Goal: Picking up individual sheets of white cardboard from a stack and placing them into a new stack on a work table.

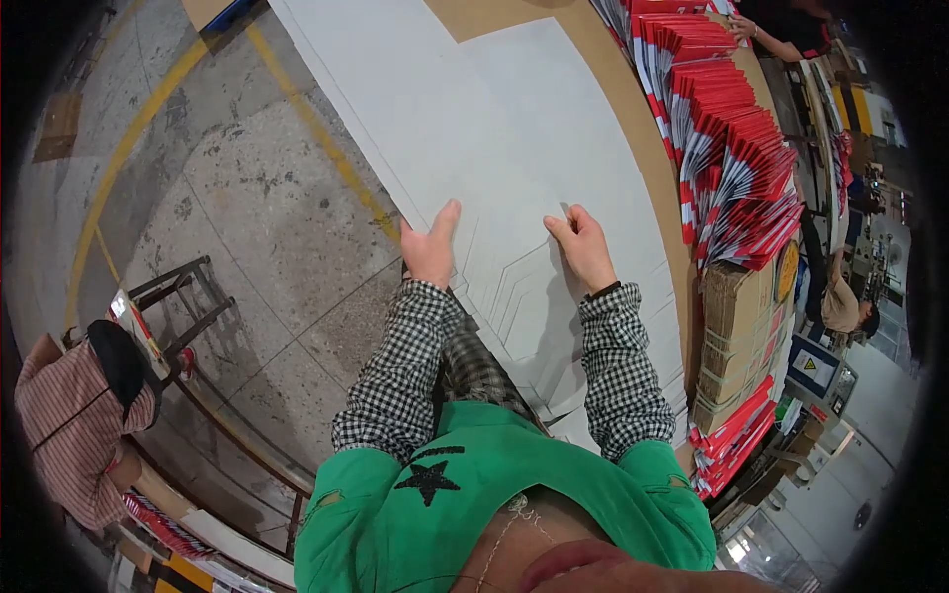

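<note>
In front of me lies a layered stack of large white card sheets [484, 109], with bent, stepped edges fanned out between my hands and toward my body. My left hand [431, 247] grips the stack's left edge, its thumb laid on top and the other fingers mostly hidden. Farther right, my right hand [585, 247] is closed in a pinch, thumb against forefinger, on a white card sheet; how many layers it holds cannot be told. Both forearms wear black-and-white checked sleeve covers.
Brown cardboard [667, 198] borders the white stack. Along the right stand fanned red-and-white folded packs [727, 128] and a strapped cardboard bundle [736, 346]. At lower left, a person in a striped top [84, 425] is near a dark metal frame [188, 287]. Another person's hand [741, 28] touches the packs.
</note>
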### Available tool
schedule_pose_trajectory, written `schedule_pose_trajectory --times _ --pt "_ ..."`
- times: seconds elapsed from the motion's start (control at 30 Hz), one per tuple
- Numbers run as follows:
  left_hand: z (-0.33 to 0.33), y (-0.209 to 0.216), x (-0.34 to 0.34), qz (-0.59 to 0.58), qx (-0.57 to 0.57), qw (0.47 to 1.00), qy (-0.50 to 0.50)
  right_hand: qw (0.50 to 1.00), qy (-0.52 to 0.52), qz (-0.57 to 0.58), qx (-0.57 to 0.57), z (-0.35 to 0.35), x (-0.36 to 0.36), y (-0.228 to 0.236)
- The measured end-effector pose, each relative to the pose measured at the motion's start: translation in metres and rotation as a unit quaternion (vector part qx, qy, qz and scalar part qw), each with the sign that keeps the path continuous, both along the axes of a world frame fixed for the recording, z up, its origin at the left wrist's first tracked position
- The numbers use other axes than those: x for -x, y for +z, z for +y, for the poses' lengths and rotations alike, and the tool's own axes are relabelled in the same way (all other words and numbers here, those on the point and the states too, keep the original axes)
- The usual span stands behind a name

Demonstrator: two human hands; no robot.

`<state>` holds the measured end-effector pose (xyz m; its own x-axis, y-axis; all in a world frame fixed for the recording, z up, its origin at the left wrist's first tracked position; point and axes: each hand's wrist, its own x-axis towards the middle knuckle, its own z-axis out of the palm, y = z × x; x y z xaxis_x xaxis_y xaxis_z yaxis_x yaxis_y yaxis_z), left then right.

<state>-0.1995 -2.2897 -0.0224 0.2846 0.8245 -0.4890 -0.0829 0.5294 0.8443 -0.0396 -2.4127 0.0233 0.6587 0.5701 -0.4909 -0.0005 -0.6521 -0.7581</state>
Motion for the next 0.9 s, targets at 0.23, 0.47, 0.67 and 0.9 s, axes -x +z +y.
schedule_pose_trajectory --times 0.23,0.47,0.67,0.9 --pt "-0.001 0.002 -0.002 0.012 -0.012 1.0 0.008 0.999 0.038 -0.037 0.008 -0.002 -0.005 -0.003" --pt "-0.014 -0.007 0.005 0.056 -0.011 0.998 0.002 0.99 0.064 -0.01 0.123 -0.016 -0.007 0.02" --pt "-0.015 -0.012 0.005 0.033 -0.018 0.999 0.033 0.983 0.059 -0.174 0.003 -0.043 0.003 0.007" --pt "-0.016 -0.008 0.007 0.028 -0.011 0.999 0.011 0.992 -0.013 -0.036 -0.117 -0.037 -0.018 0.041"
